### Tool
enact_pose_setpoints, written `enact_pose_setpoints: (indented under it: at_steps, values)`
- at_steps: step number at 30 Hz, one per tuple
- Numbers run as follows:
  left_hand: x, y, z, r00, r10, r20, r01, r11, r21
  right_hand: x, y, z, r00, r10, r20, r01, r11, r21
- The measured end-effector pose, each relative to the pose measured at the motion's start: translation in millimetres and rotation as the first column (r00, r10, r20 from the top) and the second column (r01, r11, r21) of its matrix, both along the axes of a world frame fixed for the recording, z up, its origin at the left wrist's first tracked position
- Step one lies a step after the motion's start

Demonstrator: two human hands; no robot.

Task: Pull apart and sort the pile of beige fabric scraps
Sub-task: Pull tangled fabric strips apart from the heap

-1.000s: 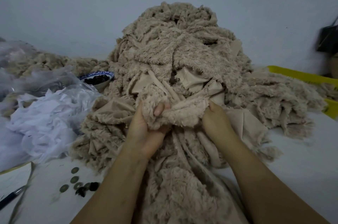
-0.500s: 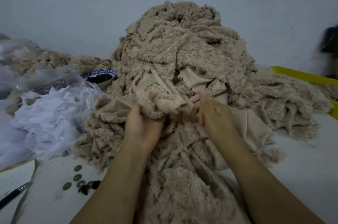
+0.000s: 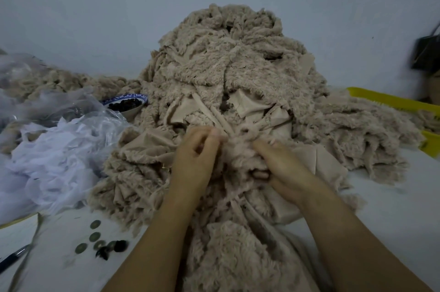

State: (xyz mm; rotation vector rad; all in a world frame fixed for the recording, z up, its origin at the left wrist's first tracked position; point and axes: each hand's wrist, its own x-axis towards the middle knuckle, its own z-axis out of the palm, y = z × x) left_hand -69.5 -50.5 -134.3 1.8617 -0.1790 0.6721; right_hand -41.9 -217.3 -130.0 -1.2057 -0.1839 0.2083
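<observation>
Fingertips (image 3: 213, 134) of the left hand (image 3: 196, 158) are curled in and pinch the edge of a fluffy scrap (image 3: 238, 148) at the centre of the frame. Just right of it, the right hand (image 3: 284, 166) grasps the same scrap, with its fingers (image 3: 263, 146) laid over the fluff and its thumb (image 3: 260, 175) tucked underneath. The scrap lies on the near slope of the pile of beige fabric scraps (image 3: 226, 65), which rises through the middle and spreads over the white table (image 3: 392, 210). Left of the pile sit a blue-rimmed bowl (image 3: 126, 105) of dark bits and a clear bag (image 3: 54, 148) of white fabric. At lower left are coins (image 3: 95, 236) and a pen (image 3: 12, 259). A yellow tray (image 3: 390, 101) shows at the right edge.
</observation>
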Motion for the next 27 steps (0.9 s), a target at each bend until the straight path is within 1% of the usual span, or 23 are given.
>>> enact_pose_setpoints:
  at_steps: [1, 2, 3, 4, 5, 7, 8, 9, 10, 11, 12, 13, 15, 16, 18, 19, 20, 22, 23, 24, 25, 26, 27]
  values:
    - [4, 3, -2, 0.996, 0.089, -0.013, -0.089, 0.996, 0.014, 3, -6, 5, 0.997, -0.074, -0.019, 0.076, 0.981, 0.176]
    - [7, 5, -5, 0.991, 0.121, -0.065, -0.118, 0.992, 0.043, 7, -15, 10, 0.988, -0.141, -0.055, 0.151, 0.908, 0.391]
    - [10, 5, -8, 0.983, 0.122, -0.133, -0.109, 0.989, 0.102, 9, -22, 14, 0.980, -0.183, -0.082, 0.198, 0.811, 0.551]
    - [12, 7, -14, 0.972, 0.118, -0.201, -0.083, 0.981, 0.176, 11, -26, 15, 0.971, -0.206, -0.120, 0.236, 0.760, 0.605]
    - [15, 8, -18, 0.959, 0.119, -0.259, -0.055, 0.969, 0.240, 10, -27, 13, 0.965, -0.215, -0.147, 0.260, 0.794, 0.550]
    - [19, 7, -20, 0.949, 0.154, -0.275, -0.066, 0.950, 0.305, 9, -18, 1, 0.963, -0.241, -0.117, 0.264, 0.930, 0.257]
    - [18, 6, -18, 0.955, 0.172, -0.240, -0.097, 0.950, 0.296, 7, -11, -5, 0.967, -0.253, -0.035, 0.255, 0.963, 0.086]
    - [17, 5, -17, 0.968, 0.170, -0.185, -0.116, 0.955, 0.272, 5, -3, -8, 0.968, -0.239, 0.077, 0.245, 0.965, -0.087]
    - [14, 3, -15, 0.982, 0.150, -0.117, -0.116, 0.960, 0.253, 2, 5, -12, 0.961, -0.201, 0.188, 0.243, 0.939, -0.243]
    - [10, 0, -13, 0.992, 0.110, -0.063, -0.093, 0.968, 0.233, 0, 13, -14, 0.952, -0.120, 0.282, 0.221, 0.905, -0.362]
    - [6, -3, -12, 0.998, 0.046, -0.036, -0.038, 0.979, 0.199, -2, 19, -17, 0.946, -0.023, 0.323, 0.168, 0.888, -0.428]
    - [2, -7, -10, 0.999, -0.032, -0.041, 0.037, 0.988, 0.147, -5, 22, -18, 0.944, 0.051, 0.326, 0.102, 0.894, -0.436]
    - [-3, -15, -10, 0.984, -0.154, -0.084, 0.159, 0.986, 0.045, -9, 23, -17, 0.951, 0.122, 0.285, -0.002, 0.922, -0.388]
    - [-4, -17, -11, 0.978, -0.179, -0.106, 0.181, 0.983, 0.008, -10, 21, -15, 0.955, 0.127, 0.267, -0.019, 0.928, -0.373]
    - [-3, -17, -10, 0.973, -0.181, -0.140, 0.176, 0.983, -0.043, -7, 19, -17, 0.950, 0.113, 0.291, 0.016, 0.913, -0.407]
    - [-3, -16, -10, 0.974, -0.174, -0.146, 0.163, 0.983, -0.082, -5, 18, -20, 0.940, 0.087, 0.331, 0.082, 0.881, -0.466]
    - [-3, -15, -9, 0.976, -0.158, -0.147, 0.140, 0.982, -0.127, -3, 18, -24, 0.927, 0.061, 0.369, 0.164, 0.821, -0.547]
    - [-6, -12, -6, 0.977, -0.126, -0.172, 0.089, 0.973, -0.211, 3, 17, -28, 0.920, 0.064, 0.387, 0.260, 0.639, -0.724]
    - [-7, -11, -6, 0.977, -0.106, -0.183, 0.063, 0.971, -0.229, 5, 17, -30, 0.916, 0.104, 0.388, 0.275, 0.542, -0.794]
    - [-7, -10, -5, 0.979, -0.089, -0.184, 0.048, 0.975, -0.217, 5, 18, -31, 0.901, 0.146, 0.409, 0.298, 0.477, -0.827]
    - [-6, -8, -5, 0.983, -0.069, -0.172, 0.039, 0.984, -0.176, 6, 17, -31, 0.875, 0.155, 0.459, 0.351, 0.450, -0.821]
    - [-3, -6, -5, 0.989, -0.034, -0.145, 0.020, 0.995, -0.095, 6, 16, -30, 0.846, 0.107, 0.522, 0.422, 0.464, -0.779]
    - [0, -4, -6, 0.995, 0.020, -0.099, -0.018, 1.000, 0.020, 7, 12, -28, 0.811, 0.010, 0.584, 0.500, 0.507, -0.703]
